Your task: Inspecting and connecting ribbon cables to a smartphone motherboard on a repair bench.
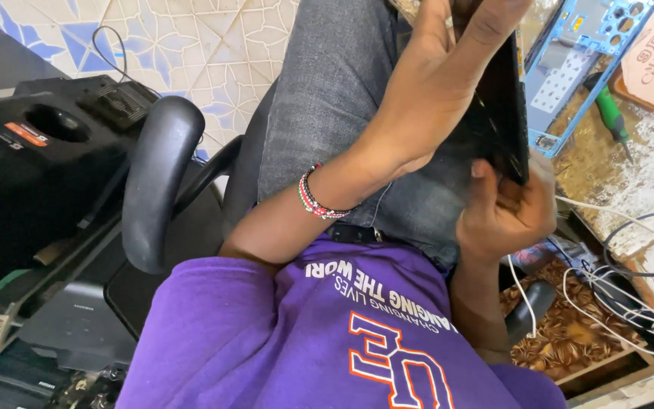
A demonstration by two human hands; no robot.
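Both hands, left hand (433, 91) and right hand (505, 208), pinch a flat glossy black panel (502, 113).

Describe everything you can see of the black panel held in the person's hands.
The black panel is thin, flat and dark, glossy like glass or plastic, with small chips or specks near its lower edge. It is seen nearly edge-on, held upright above the lap. The left hand grips it from one side, fingers spread across its face; the right hand pinches its lower corner, thumb on the face. Its top runs out of view, so its full shape cannot be told.
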